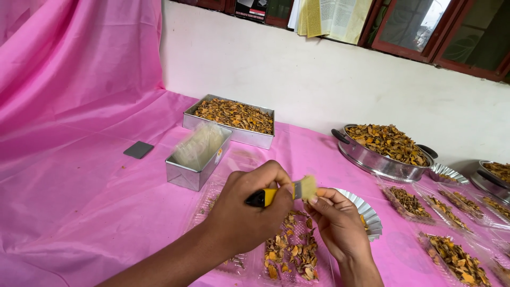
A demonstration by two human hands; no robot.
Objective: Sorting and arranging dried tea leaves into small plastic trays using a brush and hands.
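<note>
Nearest me, my left hand (241, 210) is clamped around a yellow-and-black utility knife (276, 194), its blade end up between my hands. My right hand (337, 223) pinches a small pale piece (308, 187) at the blade tip, fingers closed on it. Under both hands lies a clear plastic tray (297, 255) with a thin scatter of dried orange-brown chips (292, 250); it looks only partly filled. Several more clear trays (451, 255) to my right already hold chips, so some portions seem done, while the rectangular tin (234, 119) and the round steel pan (385, 151) are heaped, leaving plenty.

Just beside my right hand sits a fluted foil dish (366, 212). A small tin of clear bags (199, 157) stands ahead on the left, and a dark flat square (138, 150) lies beyond it. The pink cloth (79, 202) over the bench is open to my left; the right is crowded, and the white wall closes the back.
</note>
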